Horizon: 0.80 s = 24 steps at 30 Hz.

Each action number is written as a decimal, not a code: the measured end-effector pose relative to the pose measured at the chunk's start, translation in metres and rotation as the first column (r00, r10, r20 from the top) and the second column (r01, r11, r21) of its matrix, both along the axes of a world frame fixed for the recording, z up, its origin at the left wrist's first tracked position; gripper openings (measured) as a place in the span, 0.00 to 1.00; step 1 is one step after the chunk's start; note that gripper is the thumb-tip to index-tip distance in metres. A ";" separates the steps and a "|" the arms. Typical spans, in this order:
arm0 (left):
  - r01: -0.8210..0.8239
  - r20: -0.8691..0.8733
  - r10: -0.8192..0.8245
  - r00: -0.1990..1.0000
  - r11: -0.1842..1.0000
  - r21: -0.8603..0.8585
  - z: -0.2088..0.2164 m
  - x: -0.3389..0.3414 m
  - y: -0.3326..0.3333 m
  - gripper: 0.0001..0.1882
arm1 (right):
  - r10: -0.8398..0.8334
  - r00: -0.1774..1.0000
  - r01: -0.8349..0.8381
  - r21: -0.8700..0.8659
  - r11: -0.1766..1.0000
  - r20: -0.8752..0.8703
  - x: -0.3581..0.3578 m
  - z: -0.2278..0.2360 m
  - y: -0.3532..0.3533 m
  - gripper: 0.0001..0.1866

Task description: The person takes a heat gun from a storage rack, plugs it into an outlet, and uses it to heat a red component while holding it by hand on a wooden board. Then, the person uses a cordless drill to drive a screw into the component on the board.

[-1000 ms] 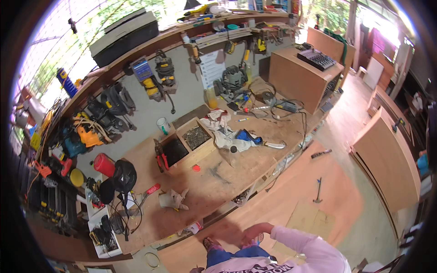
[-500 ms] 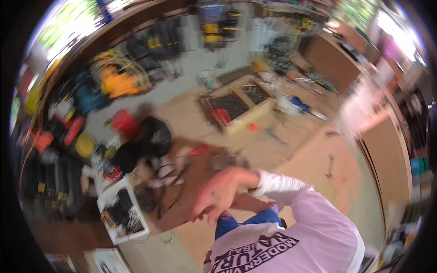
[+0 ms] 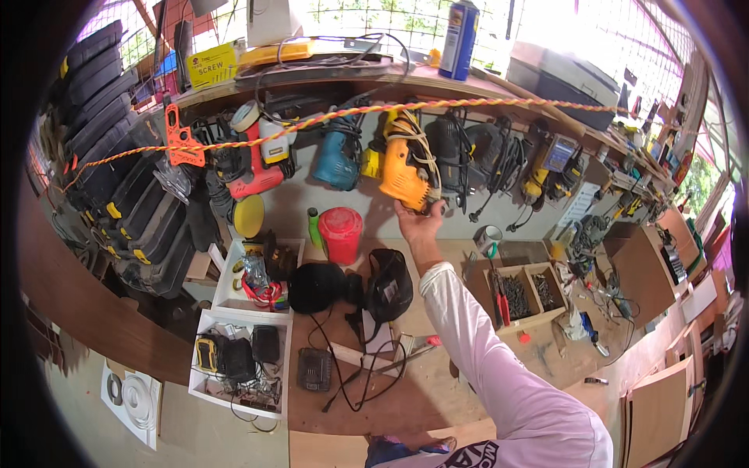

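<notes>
Can't make out the left hand's fingers, fwiw. Got a white tray (image 3: 286,366) near left, red tub (image 3: 341,235) farther back. Beyond and right, grasping an orange power tool (image 3: 406,173) by its lower end with the right hand (image 3: 422,228). Hanging under the far shelf (image 3: 425,83), long axis near-upright, pointing down and slightly right.

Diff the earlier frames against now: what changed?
Right hand went from low by the body up and forward to the lower end of the hanging orange power tool, touching it; whether the grip is closed is unclear. View swung left. Unchanged: orange tool hanging, red container in place, red-handled pliers at the divided wooden box.
</notes>
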<state>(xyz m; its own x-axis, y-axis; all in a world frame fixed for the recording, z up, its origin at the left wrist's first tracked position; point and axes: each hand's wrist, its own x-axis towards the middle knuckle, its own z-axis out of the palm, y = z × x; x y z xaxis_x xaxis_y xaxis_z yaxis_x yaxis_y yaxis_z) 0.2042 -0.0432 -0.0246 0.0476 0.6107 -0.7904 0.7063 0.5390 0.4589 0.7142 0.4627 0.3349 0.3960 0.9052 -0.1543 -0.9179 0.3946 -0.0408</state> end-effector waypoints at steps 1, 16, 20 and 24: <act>-0.022 0.002 0.022 1.000 1.000 -0.005 -0.001 -0.001 -0.006 0.18 | 0.008 1.000 -0.009 0.021 1.000 0.009 -0.011 0.001 0.001 0.40; 0.068 0.088 -0.062 0.994 0.995 -0.070 -0.057 0.018 -0.158 0.19 | 0.341 0.932 -0.361 -0.374 0.854 -0.119 0.064 0.089 -0.037 0.28; -0.131 0.134 0.156 0.979 0.975 -0.181 -0.055 0.013 -0.158 0.27 | 0.383 0.909 -0.417 -0.366 0.832 -0.165 0.053 0.103 -0.051 0.27; -0.125 0.138 0.144 0.980 0.983 -0.138 -0.053 0.012 -0.101 0.26 | 0.155 0.981 -0.122 -0.253 0.960 0.114 0.055 0.097 -0.071 0.25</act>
